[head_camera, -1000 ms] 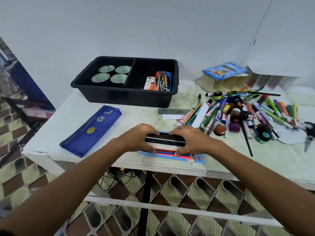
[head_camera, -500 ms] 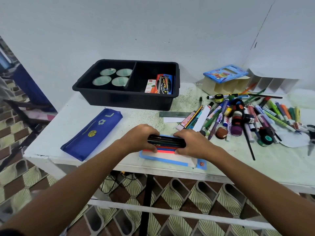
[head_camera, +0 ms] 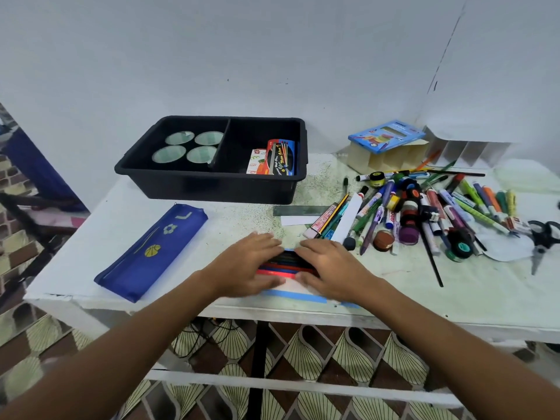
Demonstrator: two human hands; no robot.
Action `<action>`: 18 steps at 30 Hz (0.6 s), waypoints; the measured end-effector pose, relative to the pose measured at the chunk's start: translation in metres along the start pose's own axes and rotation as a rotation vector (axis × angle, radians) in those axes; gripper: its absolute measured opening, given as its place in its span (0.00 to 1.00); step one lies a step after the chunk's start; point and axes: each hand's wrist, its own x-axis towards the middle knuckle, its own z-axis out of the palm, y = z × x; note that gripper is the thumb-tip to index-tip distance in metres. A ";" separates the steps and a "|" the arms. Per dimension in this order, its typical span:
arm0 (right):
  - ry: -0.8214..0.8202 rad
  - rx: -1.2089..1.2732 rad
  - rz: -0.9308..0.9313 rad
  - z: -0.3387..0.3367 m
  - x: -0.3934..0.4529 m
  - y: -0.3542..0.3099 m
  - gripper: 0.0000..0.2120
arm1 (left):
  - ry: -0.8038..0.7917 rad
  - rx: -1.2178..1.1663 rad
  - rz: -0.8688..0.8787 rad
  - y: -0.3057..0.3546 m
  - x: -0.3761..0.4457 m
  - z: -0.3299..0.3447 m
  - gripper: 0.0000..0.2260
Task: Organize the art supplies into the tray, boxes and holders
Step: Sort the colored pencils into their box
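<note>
Pressing flat on a row of dark and red coloured pencils, left hand and right hand lie side by side, fingers straight; neither grip is curled round anything. Pencils sit in a white-and-blue open box at the bench's near edge, 6 o'clock. Black divided plastic tray at 12 o'clock. Blue fabric pencil pouch at 9 o'clock. Loose heap of markers and pens at 2 o'clock.
</note>
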 end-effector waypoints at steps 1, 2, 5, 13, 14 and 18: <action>-0.011 -0.021 -0.013 0.000 -0.003 -0.004 0.36 | -0.020 0.045 0.013 0.005 -0.004 0.005 0.37; -0.033 -0.050 -0.023 0.000 -0.007 -0.009 0.40 | -0.027 0.098 0.027 0.008 -0.007 0.011 0.39; -0.113 -0.122 -0.011 0.009 -0.016 -0.018 0.43 | -0.031 0.184 0.012 0.007 -0.015 0.027 0.41; -0.103 -0.196 0.023 0.027 -0.017 -0.016 0.35 | -0.026 0.243 0.001 0.009 -0.013 0.038 0.36; -0.091 -0.194 0.013 0.025 -0.017 -0.016 0.35 | -0.027 0.240 -0.004 0.008 -0.014 0.038 0.35; -0.040 -0.032 -0.052 0.011 -0.019 -0.012 0.34 | -0.013 0.170 -0.031 0.008 -0.009 0.034 0.34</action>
